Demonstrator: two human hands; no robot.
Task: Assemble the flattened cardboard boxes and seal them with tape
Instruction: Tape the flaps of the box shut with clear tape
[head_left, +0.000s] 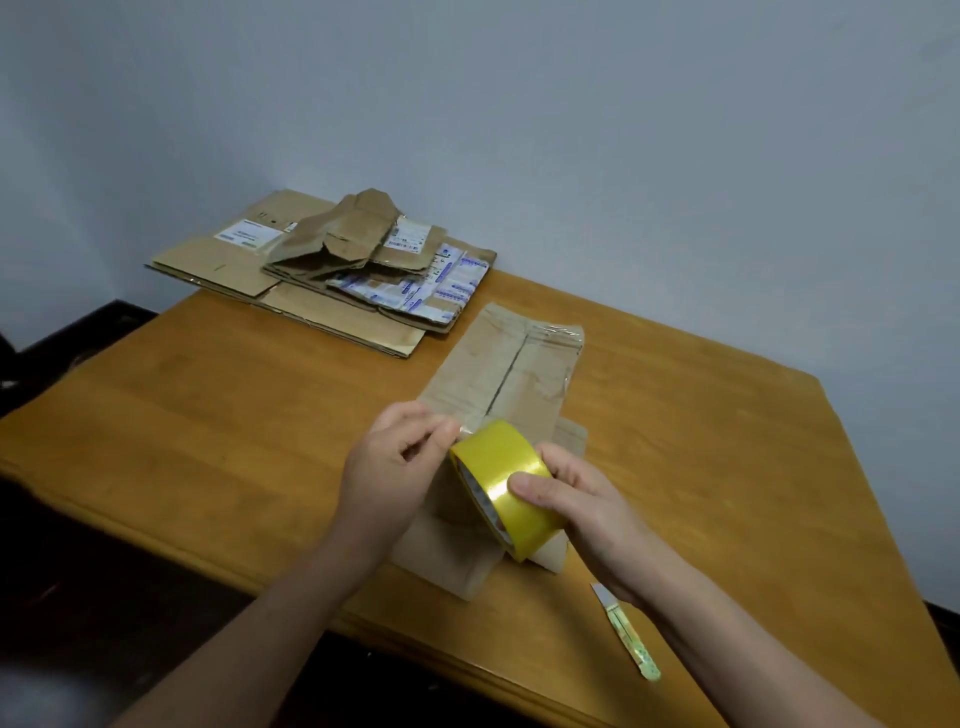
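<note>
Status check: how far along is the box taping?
Done: one box looks folded up, flaps meeting at a centre seam. In hand: the right hand grips the yellow tape roll, the left hand pinches its free end. Left: taping that seam, then the stack of flattened boxes behind.

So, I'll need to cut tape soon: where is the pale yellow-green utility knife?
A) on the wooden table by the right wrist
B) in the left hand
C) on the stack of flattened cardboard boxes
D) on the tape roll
A: the pale yellow-green utility knife lies flat on the brown wooden table, close by the wrist of the right hand, which grips the yellow tape roll.
</note>
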